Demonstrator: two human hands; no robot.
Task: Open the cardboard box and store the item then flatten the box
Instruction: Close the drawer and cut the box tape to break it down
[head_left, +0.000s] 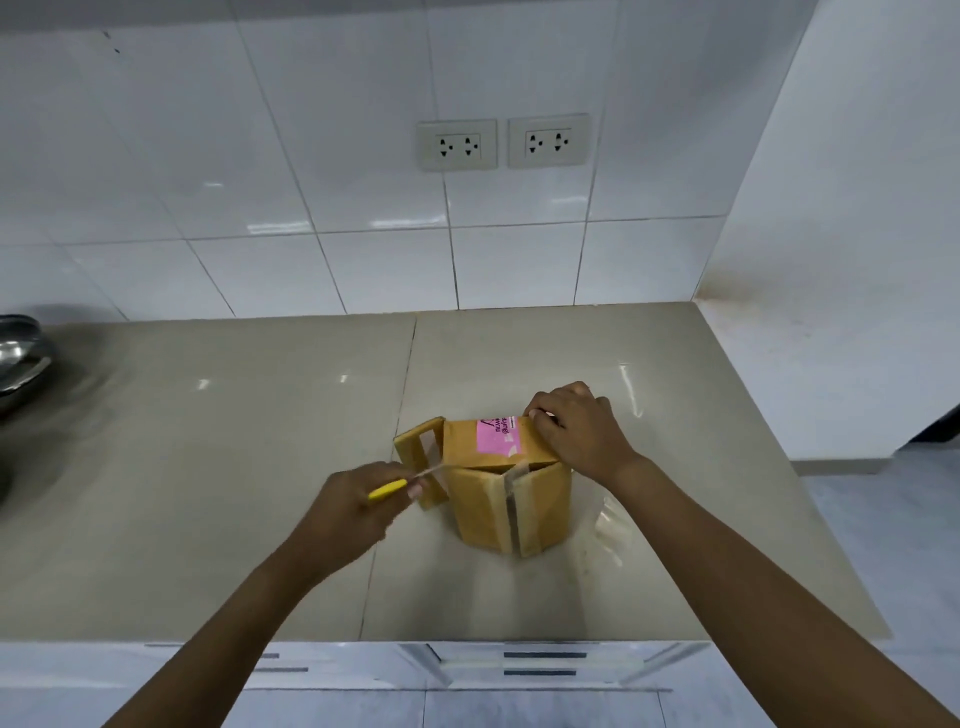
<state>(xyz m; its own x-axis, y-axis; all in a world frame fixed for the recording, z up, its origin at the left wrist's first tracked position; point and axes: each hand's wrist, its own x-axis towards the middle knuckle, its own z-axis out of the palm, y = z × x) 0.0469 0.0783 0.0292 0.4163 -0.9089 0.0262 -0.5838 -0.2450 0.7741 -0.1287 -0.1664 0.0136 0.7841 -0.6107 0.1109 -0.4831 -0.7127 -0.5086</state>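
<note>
While right hand (574, 434) fingers grip the cardboard box (506, 488), left hand (358, 506) fingers pinch a yellow cutter (388, 490).

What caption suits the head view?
Left hand works a yellow-handled cutter at the cardboard box; right hand steadies it.

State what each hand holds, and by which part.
Left hand grips a yellow-handled cutter by its handle. Right hand holds the brown cardboard box by its top far-right edge.
</note>
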